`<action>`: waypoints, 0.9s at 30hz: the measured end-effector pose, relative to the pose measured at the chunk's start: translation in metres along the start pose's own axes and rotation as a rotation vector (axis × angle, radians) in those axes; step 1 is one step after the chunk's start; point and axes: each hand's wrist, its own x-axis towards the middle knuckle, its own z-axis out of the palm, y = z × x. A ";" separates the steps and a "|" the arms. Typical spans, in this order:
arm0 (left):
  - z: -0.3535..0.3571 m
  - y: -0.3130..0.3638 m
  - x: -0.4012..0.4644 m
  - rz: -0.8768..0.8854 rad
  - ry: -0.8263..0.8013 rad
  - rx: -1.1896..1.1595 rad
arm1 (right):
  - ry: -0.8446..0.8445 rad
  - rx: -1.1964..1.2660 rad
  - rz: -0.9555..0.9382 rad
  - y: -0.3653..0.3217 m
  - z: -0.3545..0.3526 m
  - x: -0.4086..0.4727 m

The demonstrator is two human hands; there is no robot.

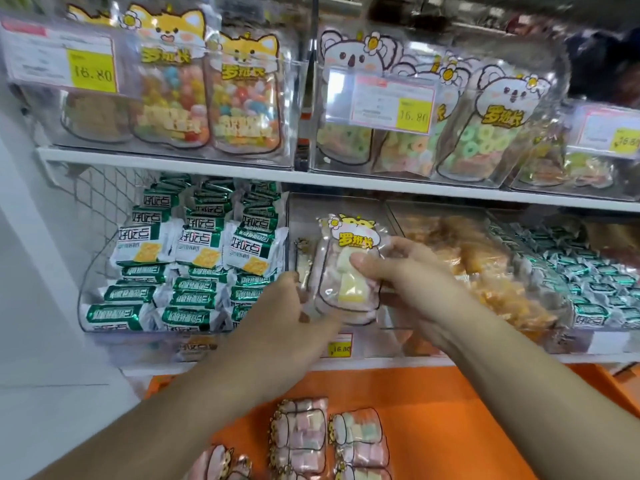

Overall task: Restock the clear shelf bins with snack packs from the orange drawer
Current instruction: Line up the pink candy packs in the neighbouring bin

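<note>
Both hands, left (291, 303) and right (408, 271), grip an upright marshmallow pack (346, 271).

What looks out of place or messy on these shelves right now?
Nothing is spilled or damaged. The marshmallow pack is simply mid-placement, held by both hands at the middle bin. The green-and-white packs to its left are heaped unevenly.

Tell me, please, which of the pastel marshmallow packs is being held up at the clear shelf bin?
The upright pastel marshmallow pack in the right hand's grip, left hand alongside; the others lie flat in the orange drawer.
</note>
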 end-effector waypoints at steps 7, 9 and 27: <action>0.002 -0.031 -0.017 0.283 0.046 0.495 | 0.032 -0.155 0.032 0.021 0.023 0.030; 0.002 -0.035 -0.017 0.312 0.032 0.529 | -0.021 -0.245 0.093 0.037 0.032 0.038; 0.013 -0.045 -0.014 0.359 0.028 0.633 | -0.188 -0.972 0.112 0.053 0.027 0.061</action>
